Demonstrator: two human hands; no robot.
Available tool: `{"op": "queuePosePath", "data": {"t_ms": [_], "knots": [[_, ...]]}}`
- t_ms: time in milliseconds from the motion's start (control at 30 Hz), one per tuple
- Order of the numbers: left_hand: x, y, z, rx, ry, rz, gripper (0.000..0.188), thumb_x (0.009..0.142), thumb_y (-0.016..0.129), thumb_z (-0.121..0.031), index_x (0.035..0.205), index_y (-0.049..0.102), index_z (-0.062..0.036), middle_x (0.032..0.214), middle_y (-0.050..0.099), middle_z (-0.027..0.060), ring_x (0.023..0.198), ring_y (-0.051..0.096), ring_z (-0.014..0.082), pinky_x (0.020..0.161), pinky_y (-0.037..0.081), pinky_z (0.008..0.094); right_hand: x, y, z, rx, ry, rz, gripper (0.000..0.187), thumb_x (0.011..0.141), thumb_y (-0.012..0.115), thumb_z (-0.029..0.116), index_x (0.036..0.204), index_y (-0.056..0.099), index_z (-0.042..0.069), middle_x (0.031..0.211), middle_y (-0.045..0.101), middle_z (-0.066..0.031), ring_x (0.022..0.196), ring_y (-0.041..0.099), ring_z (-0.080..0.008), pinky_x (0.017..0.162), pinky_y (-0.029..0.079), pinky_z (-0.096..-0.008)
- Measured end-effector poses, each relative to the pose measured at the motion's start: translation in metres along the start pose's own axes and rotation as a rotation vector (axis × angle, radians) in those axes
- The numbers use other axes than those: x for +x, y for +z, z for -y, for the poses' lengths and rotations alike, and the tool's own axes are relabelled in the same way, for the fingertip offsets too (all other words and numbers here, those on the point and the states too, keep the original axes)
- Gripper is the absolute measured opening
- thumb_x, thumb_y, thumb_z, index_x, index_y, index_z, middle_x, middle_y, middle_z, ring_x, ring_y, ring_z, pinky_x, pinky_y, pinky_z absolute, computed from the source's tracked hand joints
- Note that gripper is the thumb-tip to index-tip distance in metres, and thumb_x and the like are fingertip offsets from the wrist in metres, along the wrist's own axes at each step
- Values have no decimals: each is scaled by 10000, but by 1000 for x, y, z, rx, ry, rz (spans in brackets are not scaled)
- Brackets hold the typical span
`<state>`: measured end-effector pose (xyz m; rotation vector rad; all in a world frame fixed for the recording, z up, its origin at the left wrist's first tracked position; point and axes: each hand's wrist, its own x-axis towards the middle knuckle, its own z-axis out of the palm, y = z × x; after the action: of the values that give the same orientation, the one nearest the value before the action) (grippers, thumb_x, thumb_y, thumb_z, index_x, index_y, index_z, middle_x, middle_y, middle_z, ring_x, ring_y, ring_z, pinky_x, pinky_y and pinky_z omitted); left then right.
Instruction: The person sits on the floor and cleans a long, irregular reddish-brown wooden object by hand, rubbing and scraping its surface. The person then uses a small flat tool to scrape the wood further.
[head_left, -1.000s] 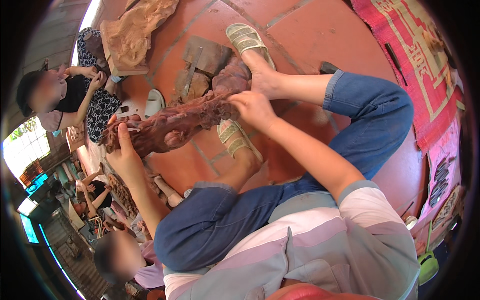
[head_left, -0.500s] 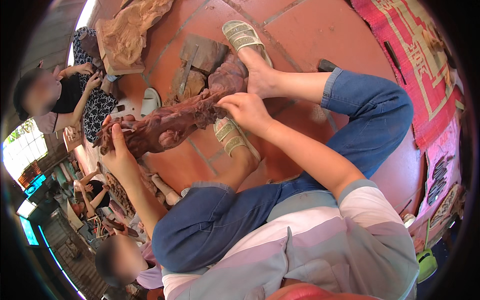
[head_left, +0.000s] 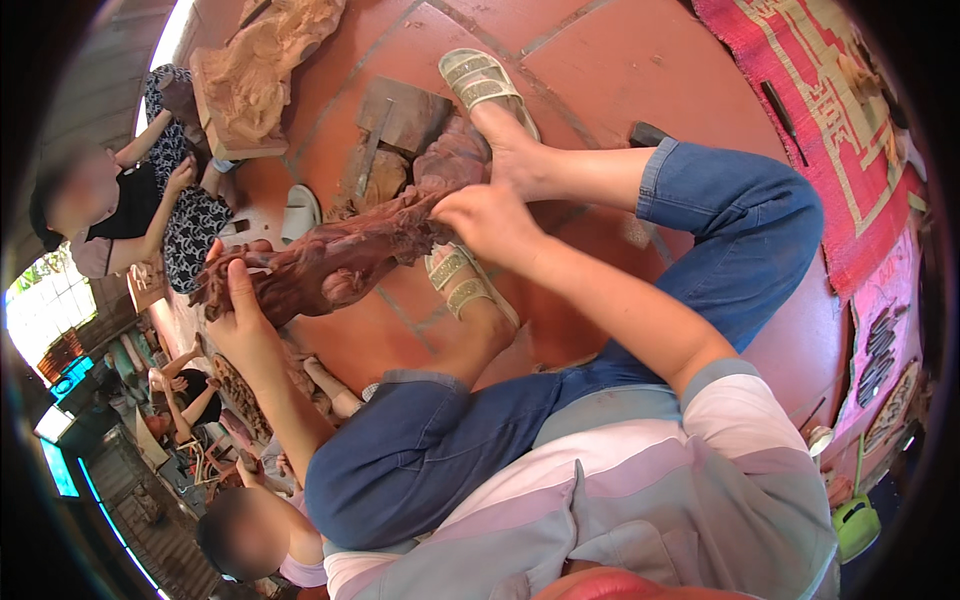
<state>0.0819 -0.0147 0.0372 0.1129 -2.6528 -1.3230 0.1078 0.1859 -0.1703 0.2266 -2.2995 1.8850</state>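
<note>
A long, reddish-brown wood carving with knobbly relief slants across in front of my shins. My left hand grips its left end, thumb along the near side and the other fingers behind. Farther right, my right hand is closed, its bent fingers pressed against the carving's upper edge. Whether those fingers also pinch something small is hidden. Beyond, a rounded carved lump lies near my foot; I cannot tell if it belongs to the same piece.
Past the carving lie a wood block and a thin metal tool. A pale carved panel is at far left beside a seated person. Another person sits lower left. Tools lie on a red mat at right.
My right hand has shifted slightly left along the carving. The carving's left end has tilted a little. The seated person at far left has moved their arms.
</note>
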Motion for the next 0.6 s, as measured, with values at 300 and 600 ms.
{"op": "queuePosePath", "data": {"t_ms": [300,600], "knots": [[-23,0,-7,45,116,44,366,919,460,-125,1203,451,105,1029,607,160,896,605,203,832,470,319,-5,-48,-32,-25,371,164,140,798,618,139,881,691,52,820,669,-139,788,646,-245,720,489,-348],[-33,-4,-7,212,14,108,617,884,516,-340,1309,338,70,1163,553,171,1061,541,244,972,374,366,-5,-53,-11,145,432,156,136,787,657,98,908,670,38,787,659,-102,724,627,-165,648,483,-277]]}}
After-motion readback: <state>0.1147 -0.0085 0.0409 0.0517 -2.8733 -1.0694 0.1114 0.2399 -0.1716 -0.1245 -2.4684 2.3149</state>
